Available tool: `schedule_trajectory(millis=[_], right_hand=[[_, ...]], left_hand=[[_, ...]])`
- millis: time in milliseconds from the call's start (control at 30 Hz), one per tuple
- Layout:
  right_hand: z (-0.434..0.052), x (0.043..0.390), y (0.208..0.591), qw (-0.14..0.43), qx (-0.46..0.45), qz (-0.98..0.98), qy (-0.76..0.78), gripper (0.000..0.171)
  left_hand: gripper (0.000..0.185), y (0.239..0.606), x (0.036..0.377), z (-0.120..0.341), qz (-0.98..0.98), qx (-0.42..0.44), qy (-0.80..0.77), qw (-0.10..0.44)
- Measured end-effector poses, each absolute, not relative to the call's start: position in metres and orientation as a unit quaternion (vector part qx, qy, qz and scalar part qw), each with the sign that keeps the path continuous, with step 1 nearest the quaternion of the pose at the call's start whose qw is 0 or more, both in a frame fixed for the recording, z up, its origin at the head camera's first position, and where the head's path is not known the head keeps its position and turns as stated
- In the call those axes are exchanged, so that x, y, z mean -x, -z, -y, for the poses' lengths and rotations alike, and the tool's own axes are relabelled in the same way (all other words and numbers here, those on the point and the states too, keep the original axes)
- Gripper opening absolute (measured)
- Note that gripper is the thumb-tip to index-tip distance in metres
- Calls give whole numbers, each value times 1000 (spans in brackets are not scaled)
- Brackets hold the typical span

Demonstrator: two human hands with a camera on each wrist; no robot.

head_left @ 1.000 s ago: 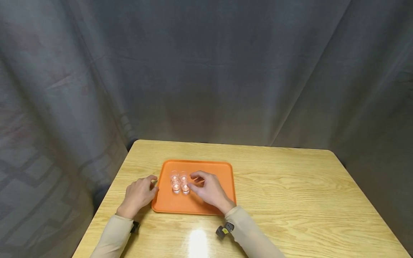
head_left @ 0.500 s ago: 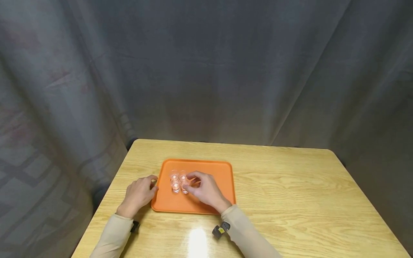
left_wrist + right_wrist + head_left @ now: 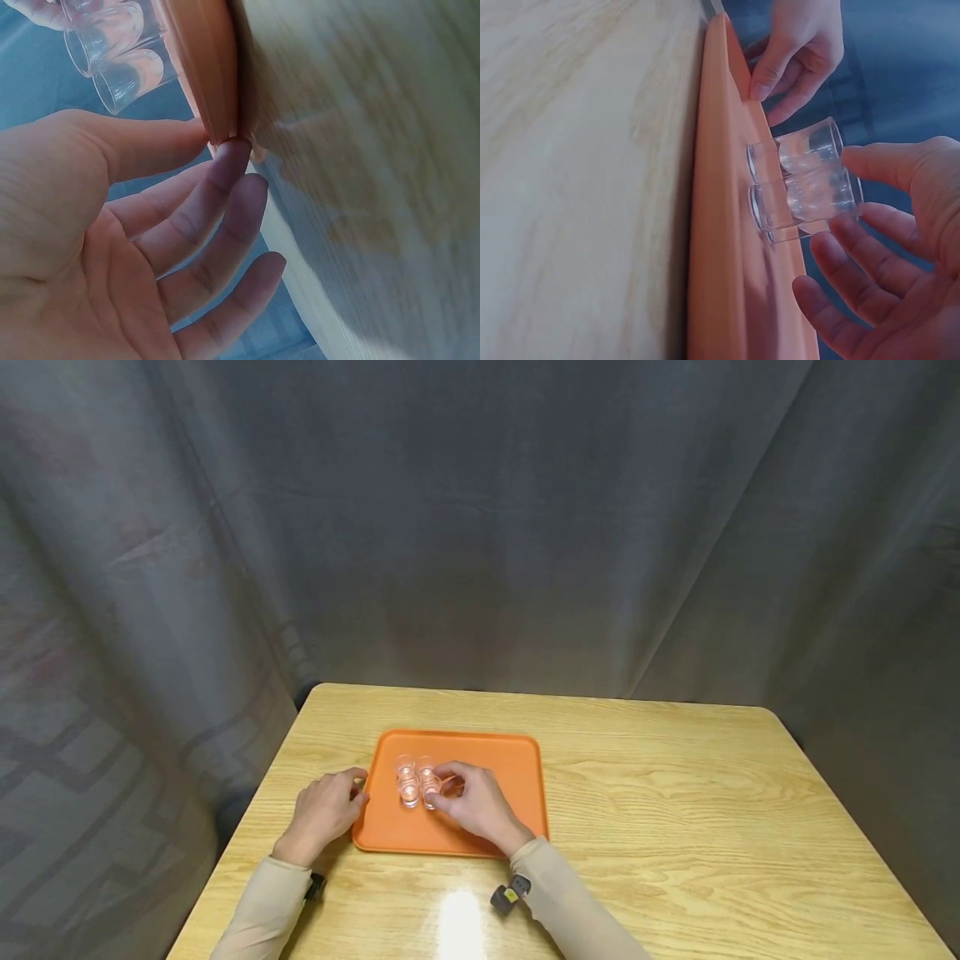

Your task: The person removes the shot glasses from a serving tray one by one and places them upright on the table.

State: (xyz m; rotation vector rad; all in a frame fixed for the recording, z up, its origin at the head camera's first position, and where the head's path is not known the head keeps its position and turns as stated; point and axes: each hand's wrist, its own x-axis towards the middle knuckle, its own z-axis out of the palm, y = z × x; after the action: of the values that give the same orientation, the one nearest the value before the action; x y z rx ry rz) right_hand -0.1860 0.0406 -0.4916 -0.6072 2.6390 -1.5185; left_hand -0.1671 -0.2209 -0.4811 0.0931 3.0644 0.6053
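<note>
Four clear cups (image 3: pixel 408 793) stand upright in a tight two-by-two cluster on the left half of an orange tray (image 3: pixel 487 852). Walls smooth, thin-looking and see-through, flaring slightly toward a round rim; bases thicker, catching bright rings of light. Orange of the tray shows through them, so edges run together from above.

Right hand (image 3: pixel 480 806) at the cluster's right side: thumb and fingers curved round the near right cup (image 3: pixel 821 199), thumb up by the rim, fingers along the opposite side. Whether the fingertips also touch the neighbouring cup is hard to say; clear walls overlap there.

Tray: shallow rectangle, rounded corners, raised lip, matte surface. Left hand (image 3: pixel 322 814) pinches its left edge between thumb and forefinger, remaining fingers loosely bent beside it.

Both arms in beige sleeves (image 3: pixel 262 902), plain cloth, fitted at the wrist. Dark, blocky device (image 3: pixel 504 897) with a yellow patch at the right wrist; another dark piece (image 3: pixel 315 886) at the left.

Table (image 3: pixel 675 793): pale yellow wood grain, rounded far corners, white glare near the front. Grey curtain (image 3: pixel 480 527) behind, hanging in soft vertical folds.
</note>
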Motion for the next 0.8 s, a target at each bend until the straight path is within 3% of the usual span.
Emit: schedule_trajectory(millis=[800], right_hand=[[-46,187,496,22,165,-844,509,34]], left_hand=[[35,483,167,220,-980,-28,-196,9]])
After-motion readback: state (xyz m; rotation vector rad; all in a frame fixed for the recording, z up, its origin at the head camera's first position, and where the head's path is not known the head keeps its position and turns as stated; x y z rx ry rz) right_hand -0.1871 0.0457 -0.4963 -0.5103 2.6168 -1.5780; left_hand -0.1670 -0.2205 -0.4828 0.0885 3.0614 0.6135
